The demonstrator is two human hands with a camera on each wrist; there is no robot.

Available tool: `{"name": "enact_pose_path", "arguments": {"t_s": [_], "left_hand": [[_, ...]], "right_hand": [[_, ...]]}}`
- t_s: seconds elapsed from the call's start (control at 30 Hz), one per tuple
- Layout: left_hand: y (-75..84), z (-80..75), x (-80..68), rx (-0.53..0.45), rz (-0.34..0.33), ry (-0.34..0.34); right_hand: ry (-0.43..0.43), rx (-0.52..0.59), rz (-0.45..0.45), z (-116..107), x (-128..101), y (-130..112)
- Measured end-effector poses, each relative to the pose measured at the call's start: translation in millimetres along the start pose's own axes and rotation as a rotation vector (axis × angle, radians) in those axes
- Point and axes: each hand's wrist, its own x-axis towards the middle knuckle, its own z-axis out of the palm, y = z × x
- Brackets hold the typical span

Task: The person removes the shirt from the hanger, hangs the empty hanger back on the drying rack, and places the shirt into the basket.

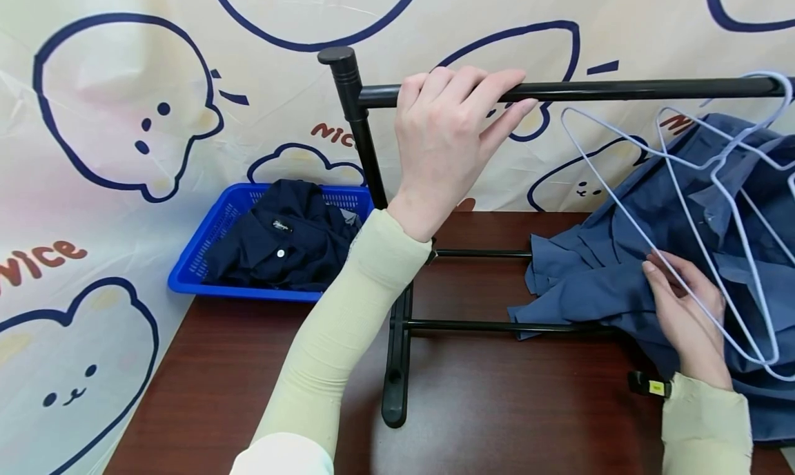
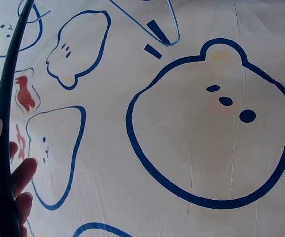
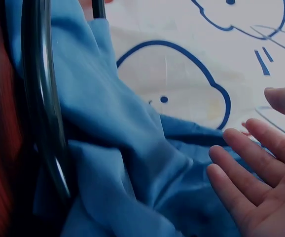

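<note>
My left hand (image 1: 444, 123) holds the top rail (image 1: 621, 90) of a black clothes rack near its left post. Its fingers wrap round the dark rail (image 2: 4, 133) in the left wrist view. Low on the right, my right hand (image 1: 689, 313) is beside a crumpled blue garment (image 1: 584, 285), behind the wires of light blue hangers (image 1: 720, 159). In the right wrist view, the fingers (image 3: 246, 187) are spread and loosely bent, holding nothing. One hanger hooks over the rail at the far right. Whether the garment hangs on anything is unclear.
A blue basket (image 1: 248, 295) with a dark navy garment (image 1: 267, 247) stands behind the rack on the left. The rack's foot (image 1: 395, 392) and lower bars (image 1: 484, 325) are over the brown table (image 1: 497, 406). A patterned curtain (image 1: 279, 109) hangs behind.
</note>
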Motion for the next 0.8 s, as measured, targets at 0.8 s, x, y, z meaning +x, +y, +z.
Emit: {"name": "enact_pose_path", "arguments": {"t_s": [0.8], "left_hand": [[0.6,-1.3,0.6,-0.006,-0.002,-0.005]], "right_hand": [[0.232,-0.044,0.353,-45,-27,-4]]}}
